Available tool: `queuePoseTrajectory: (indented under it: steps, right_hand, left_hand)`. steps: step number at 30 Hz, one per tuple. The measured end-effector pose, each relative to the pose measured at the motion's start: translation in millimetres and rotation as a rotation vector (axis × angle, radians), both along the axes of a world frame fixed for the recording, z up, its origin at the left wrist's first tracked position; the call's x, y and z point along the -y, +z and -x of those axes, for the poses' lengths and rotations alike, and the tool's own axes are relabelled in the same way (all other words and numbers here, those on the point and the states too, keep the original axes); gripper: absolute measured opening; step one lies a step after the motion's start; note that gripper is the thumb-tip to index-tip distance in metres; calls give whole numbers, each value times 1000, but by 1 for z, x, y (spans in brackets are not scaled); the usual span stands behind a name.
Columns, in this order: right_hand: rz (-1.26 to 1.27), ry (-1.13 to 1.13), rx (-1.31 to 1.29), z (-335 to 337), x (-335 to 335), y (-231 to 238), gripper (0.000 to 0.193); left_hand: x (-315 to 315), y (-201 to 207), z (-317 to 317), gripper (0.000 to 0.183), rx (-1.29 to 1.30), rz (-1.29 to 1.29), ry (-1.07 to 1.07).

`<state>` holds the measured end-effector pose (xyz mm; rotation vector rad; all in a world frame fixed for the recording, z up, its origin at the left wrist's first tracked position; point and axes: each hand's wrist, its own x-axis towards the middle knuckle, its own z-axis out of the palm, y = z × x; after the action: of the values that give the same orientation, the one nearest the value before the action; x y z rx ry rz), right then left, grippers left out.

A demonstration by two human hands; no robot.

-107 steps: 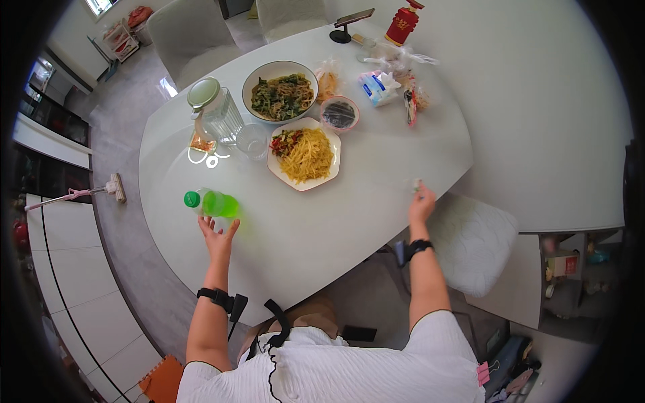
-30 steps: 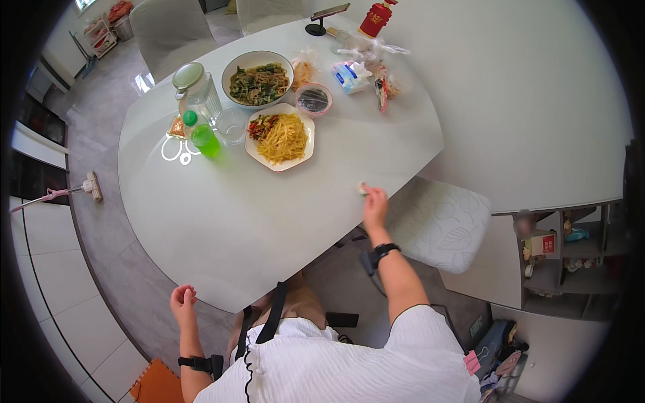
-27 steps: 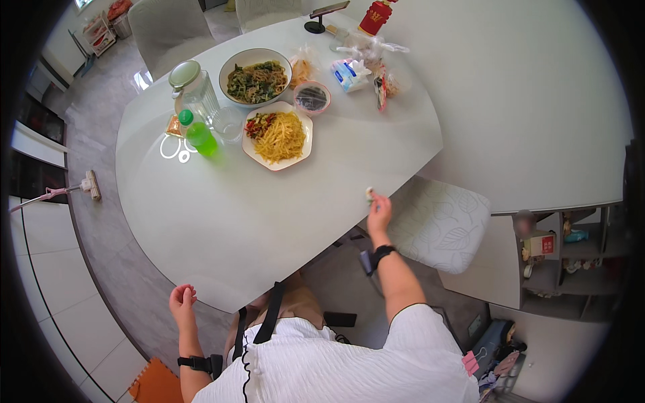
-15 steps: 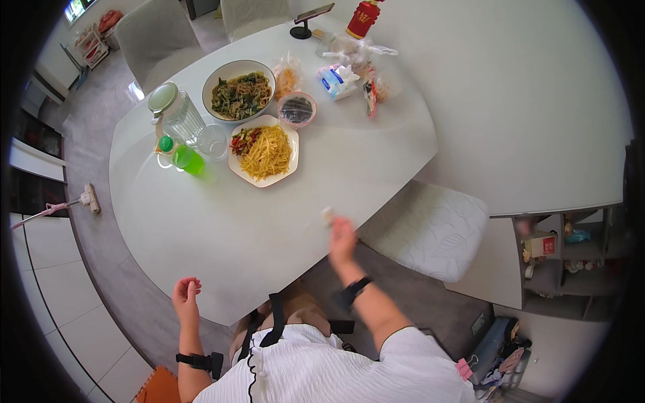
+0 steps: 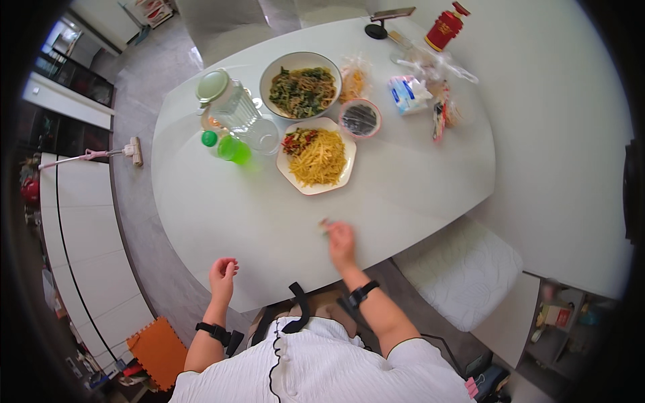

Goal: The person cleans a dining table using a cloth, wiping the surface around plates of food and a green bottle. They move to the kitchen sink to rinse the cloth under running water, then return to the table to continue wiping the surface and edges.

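Note:
My right hand [image 5: 342, 244] is over the near middle of the white table [image 5: 201, 201], its fingers pinched on a small whitish wad [image 5: 324, 226]; blur hides what kind of thing it is. Near the table's front-left edge, my left hand [image 5: 224, 274] has its fingers curled in, and nothing shows in them. Beyond my right hand stands a plate [image 5: 307, 192] of yellow shredded food with a red and green mix at one side. Behind it are a large bowl [image 5: 263, 101] of noodles with greens and a small pink-rimmed bowl [image 5: 360, 119] of something dark.
At the left stand a lidded glass pitcher [image 5: 232, 101], a clear glass [image 5: 263, 138] and a green drink bottle [image 5: 232, 149]. A tissue pack [image 5: 408, 95], plastic bags [image 5: 437, 67], a red canister [image 5: 446, 28] and a phone stand [image 5: 377, 31] are at the back right. A chair [image 5: 463, 269] sits at the right edge.
The view has turned, so the table's things appear farther right. My right hand, still pinching the whitish wad, has moved left over the table, closer to my left hand.

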<state>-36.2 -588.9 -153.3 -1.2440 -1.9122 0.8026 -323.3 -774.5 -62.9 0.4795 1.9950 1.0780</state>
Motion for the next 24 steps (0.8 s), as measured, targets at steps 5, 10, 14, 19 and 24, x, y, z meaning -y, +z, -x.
queuePoseTrajectory:
  steps: [5,10,14,19,24]
  right_hand:
    - [-27,-241,-102,-40,-35,-10,18]
    - [-57,-572,304,-111,-102,4,31]
    - [183,-526,-508,8,-36,-64,14]
    - [-25,214,11,175,66,22,18]
    - [-12,-199,-70,103,6,3,14]
  left_hand:
    - [-5,23,0,13,-129,-45,-64]
    - [42,21,7,13,-396,130,-71]
    - [51,17,6,14,-377,112,-41]
    - [44,27,18,22,-383,98,-104]
    - [61,10,72,47,-726,136,-317]
